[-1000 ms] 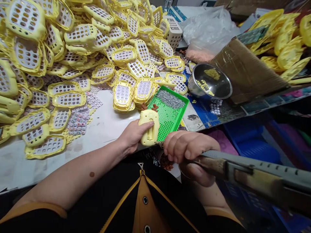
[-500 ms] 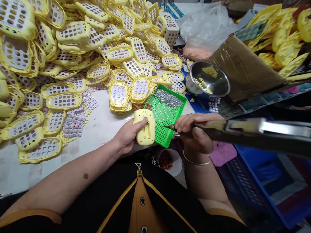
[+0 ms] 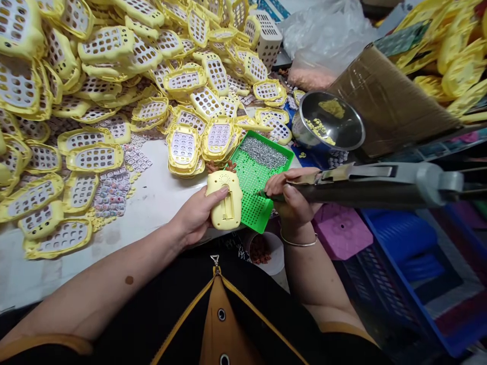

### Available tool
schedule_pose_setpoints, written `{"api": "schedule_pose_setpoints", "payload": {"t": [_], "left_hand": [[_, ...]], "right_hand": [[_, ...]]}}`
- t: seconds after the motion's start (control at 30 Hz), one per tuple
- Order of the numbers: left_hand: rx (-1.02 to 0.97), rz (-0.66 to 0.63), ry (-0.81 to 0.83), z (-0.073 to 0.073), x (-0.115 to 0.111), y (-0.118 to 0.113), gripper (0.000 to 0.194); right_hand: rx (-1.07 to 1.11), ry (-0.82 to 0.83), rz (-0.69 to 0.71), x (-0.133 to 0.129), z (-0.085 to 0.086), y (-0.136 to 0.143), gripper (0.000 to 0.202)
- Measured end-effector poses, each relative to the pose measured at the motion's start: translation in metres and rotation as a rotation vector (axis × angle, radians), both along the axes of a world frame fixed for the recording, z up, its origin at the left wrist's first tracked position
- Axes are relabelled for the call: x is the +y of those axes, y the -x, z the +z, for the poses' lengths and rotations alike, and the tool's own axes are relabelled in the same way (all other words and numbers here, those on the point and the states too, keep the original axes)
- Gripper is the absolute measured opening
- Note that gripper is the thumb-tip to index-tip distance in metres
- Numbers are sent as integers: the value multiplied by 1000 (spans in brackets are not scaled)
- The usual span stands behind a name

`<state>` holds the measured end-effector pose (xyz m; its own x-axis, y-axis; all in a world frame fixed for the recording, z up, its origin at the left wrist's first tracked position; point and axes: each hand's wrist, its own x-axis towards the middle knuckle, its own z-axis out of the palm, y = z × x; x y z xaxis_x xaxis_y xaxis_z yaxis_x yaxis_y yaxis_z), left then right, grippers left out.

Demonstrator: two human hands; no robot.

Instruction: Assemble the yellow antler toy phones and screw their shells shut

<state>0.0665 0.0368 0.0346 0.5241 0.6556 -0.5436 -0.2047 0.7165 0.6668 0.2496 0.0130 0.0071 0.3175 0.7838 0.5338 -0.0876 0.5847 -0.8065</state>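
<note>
A yellow plastic toy casing (image 3: 225,203) with brown antlers is in my left hand (image 3: 194,215), its back with a long slot facing up and my thumb on it. My right hand (image 3: 291,200) is wrapped round a long dark power screwdriver (image 3: 361,190), whose tip points left over the green tray (image 3: 256,205). Small silvery screws (image 3: 264,153) lie heaped at the tray's far end. The tip is a short way right of the casing, apart from it.
Piled yellow shells (image 3: 110,43) cover the table's left and back. Behind the tray stand a steel bowl (image 3: 352,121) and a cardboard box (image 3: 384,101). A pink stool (image 3: 340,233) and blue crate (image 3: 452,344) are at right, a white tub (image 3: 279,253) below.
My right hand has moved slightly left and the screwdriver's body has swung up into fuller view. The casing stays in my left hand, nearly still. The view has shifted a little.
</note>
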Motion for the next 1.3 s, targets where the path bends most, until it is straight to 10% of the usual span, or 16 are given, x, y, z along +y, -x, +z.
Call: {"api": "schedule_pose_setpoints", "payload": {"t": [0.33,0.7,1.3], "left_hand": [[2,50,23,-4,-1,2,37],[89,34,-48,4,-5,-8,29],[97,69,-88,12,-16,-10,21]], "right_hand": [[-64,47,-79,-3,3,3,17],[2,1,158,-69,83,39,15],[-64,-175,302,-56,67,56,22]]}}
